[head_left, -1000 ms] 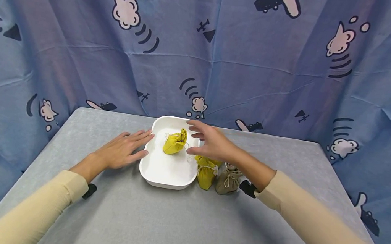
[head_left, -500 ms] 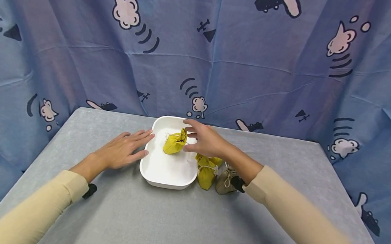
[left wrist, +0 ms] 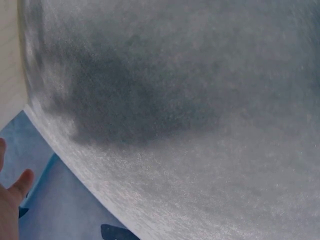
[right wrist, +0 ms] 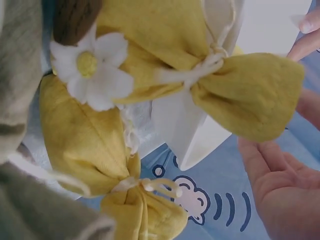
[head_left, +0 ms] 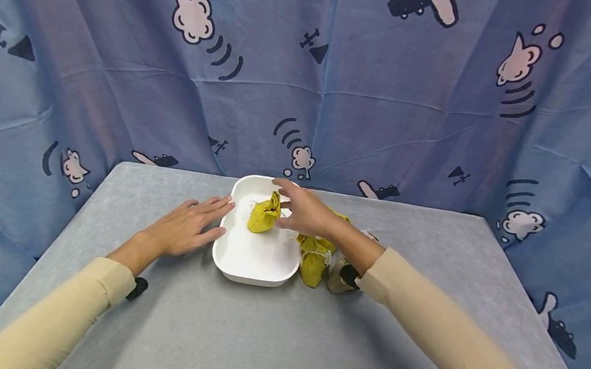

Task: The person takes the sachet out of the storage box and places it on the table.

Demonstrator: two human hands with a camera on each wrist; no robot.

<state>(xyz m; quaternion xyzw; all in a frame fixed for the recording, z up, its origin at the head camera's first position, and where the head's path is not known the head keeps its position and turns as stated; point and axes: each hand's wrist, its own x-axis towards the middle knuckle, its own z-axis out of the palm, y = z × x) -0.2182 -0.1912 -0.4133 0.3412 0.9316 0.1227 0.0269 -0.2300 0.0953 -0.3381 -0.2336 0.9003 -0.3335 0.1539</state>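
Note:
A yellow drawstring pouch (head_left: 263, 214) sits inside a white rectangular tray (head_left: 254, 269). My right hand (head_left: 306, 209) is over the tray's right side, thumb and fingers spread apart and bent toward that pouch; whether the fingertips touch it is unclear. My left hand (head_left: 185, 228) lies at the tray's left edge with straight fingers and fingertips on the rim. Right of the tray stands another yellow pouch (head_left: 313, 267), seen close in the right wrist view with a white flower (right wrist: 87, 65). A grey-brown pouch (head_left: 337, 283) is partly hidden by my right wrist.
A further yellow pouch (right wrist: 82, 135) shows in the right wrist view, mostly hidden behind my right arm in the head view. The grey cloth-covered table (head_left: 221, 335) reaches back to a blue patterned curtain (head_left: 389, 58).
My right hand has moved left, closer to the yellow pouch in the tray. My left hand keeps its place on the rim, and the tray and pouches stay where they were.

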